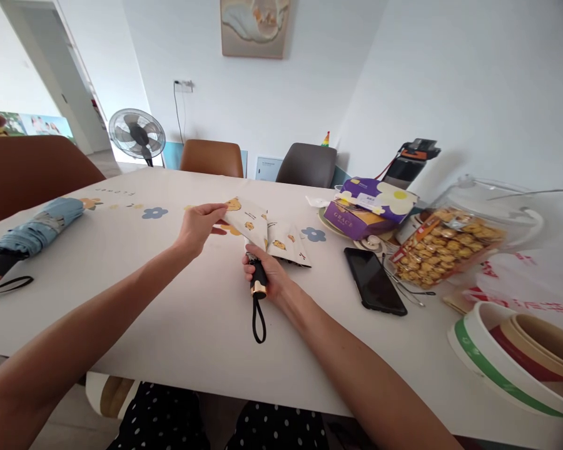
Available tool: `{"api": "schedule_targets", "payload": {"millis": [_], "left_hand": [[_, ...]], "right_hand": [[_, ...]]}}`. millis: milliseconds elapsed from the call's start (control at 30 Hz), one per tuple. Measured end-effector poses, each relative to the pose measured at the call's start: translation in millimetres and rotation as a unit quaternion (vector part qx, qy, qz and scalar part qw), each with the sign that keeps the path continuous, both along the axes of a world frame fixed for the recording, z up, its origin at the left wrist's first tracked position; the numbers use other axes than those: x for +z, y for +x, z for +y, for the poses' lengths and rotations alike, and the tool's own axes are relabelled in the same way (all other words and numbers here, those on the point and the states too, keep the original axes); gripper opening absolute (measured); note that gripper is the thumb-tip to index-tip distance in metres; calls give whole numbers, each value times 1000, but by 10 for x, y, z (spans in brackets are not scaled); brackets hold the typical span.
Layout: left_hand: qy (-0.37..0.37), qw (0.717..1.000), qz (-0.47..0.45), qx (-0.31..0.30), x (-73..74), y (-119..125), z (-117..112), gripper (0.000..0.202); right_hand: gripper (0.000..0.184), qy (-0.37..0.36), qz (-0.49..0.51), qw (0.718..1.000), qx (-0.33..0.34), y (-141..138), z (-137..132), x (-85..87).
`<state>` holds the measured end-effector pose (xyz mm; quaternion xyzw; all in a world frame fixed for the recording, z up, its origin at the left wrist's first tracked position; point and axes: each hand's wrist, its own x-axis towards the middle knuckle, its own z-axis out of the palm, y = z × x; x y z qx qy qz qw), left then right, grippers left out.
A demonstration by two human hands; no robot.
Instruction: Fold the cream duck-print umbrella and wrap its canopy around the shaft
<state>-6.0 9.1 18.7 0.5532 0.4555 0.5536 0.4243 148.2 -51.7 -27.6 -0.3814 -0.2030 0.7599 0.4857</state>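
Cream fabric, printed with little yellow animals, spreads loosely mid-tabletop [182, 331]: here's the cream umbrella [288, 244], its black handle [259, 274] pointing to the near edge. The right grip [271, 270] is wrapped around that handle just above the gold end, while the left grip [199, 226] has thumb and fingers pinched together on the edge of one panel [246, 219]. So the step in hand looks like arranging the loose folds, and the next move, I'd judge, calls for a steady right hold and a light left pinch. Does the cloth rest on the surface or hang just over it? Can't tell. On to the count: two umbrellas, this one and a blue umbrella [47, 226] gathered up on the left, each with one black loop [259, 322]; one phone [374, 281], one clear jar [450, 244], one dark bottle [406, 165]; beyond, three chairs [211, 158] and one fan [137, 133].
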Motion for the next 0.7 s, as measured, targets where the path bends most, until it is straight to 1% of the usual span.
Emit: {"api": "schedule_targets", "payload": {"millis": [100,200,267,333,367,433,500,533,600,700], "left_hand": [[-18,997,71,25,-125,-143,-65,30],[-13,990,135,25,-213,-237,-158,25],[13,983,181,36,-245,-277,-201,24],[20,969,242,42,-276,-303,-204,24],[5,962,271,28,-297,-311,-191,24],[-43,949,311,-29,-353,-319,-152,26],[-76,939,328,-73,-416,-321,-115,27],[-82,936,332,-81,-443,-321,-102,27],[-90,936,331,-74,-476,-327,-86,27],[-108,955,273,-33,-467,-338,-51,38]], "right_hand": [[27,6,8,1000,-7,6,-13,38],[36,-13,6,1000,-12,7,-21,89],[44,-21,-19,999,-23,10,-15,108],[44,-15,-58,997,-51,18,0,110],[42,-12,-77,995,-66,24,10,107],[35,-7,-103,991,-82,41,25,100],[29,-7,-115,991,-74,55,29,99],[26,-5,-120,991,-66,60,27,101],[23,1,-134,990,-54,62,16,106],[21,14,-153,987,-44,52,-5,108]]}}
